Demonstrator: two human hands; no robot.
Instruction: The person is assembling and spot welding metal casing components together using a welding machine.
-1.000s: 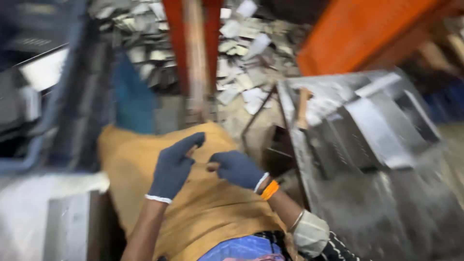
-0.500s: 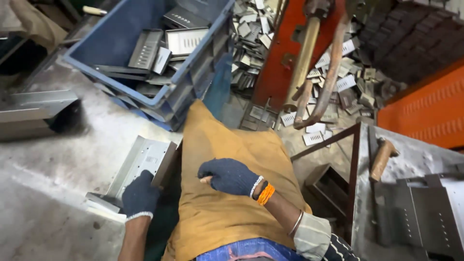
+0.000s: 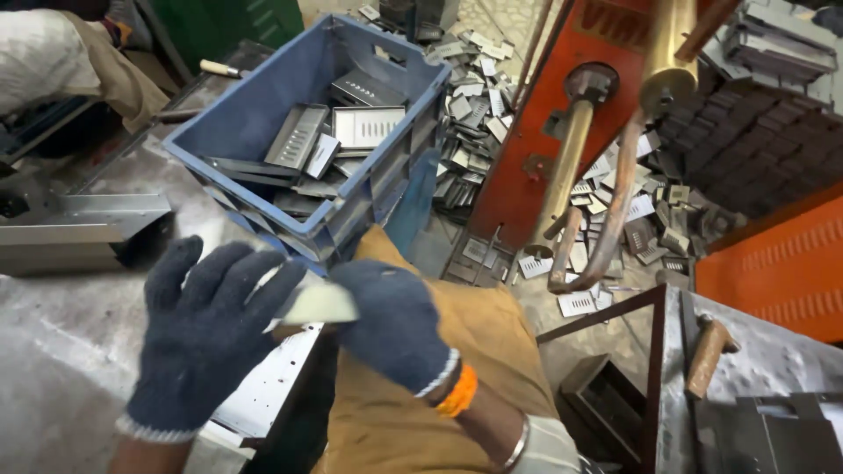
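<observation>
Both your gloved hands meet over one pale metal piece (image 3: 320, 303) right in front of you, above your lap. Your left hand (image 3: 206, 338) has its back to the camera, fingers spread and curled a little, fingertips lying on the near edge of the piece. Your right hand (image 3: 395, 325) comes in from the other side, fingers pressed together and folded down over the piece; how the thumb sits underneath, you cannot tell from this angle. An orange band (image 3: 458, 392) rings that wrist. Below the hands, a flat perforated sheet (image 3: 263, 395) lies at the table edge, just beside your tan apron (image 3: 479, 342). Up ahead, a blue crate (image 3: 307, 105) sits on the grey table (image 3: 61, 342), loaded with slotted metal plates (image 3: 369, 125), some flat, some leaning on each other. Left of it lies a long metal channel (image 3: 83, 224). Across the floor beyond, small cut plates (image 3: 474, 96) are scattered in a heap around the red machine (image 3: 562, 114), whose brass arm (image 3: 566, 171) and copper tube (image 3: 615, 211) hang down. Lower right, a wooden-handled tool (image 3: 707, 351) rests on another metal surface, well apart from your hands.
</observation>
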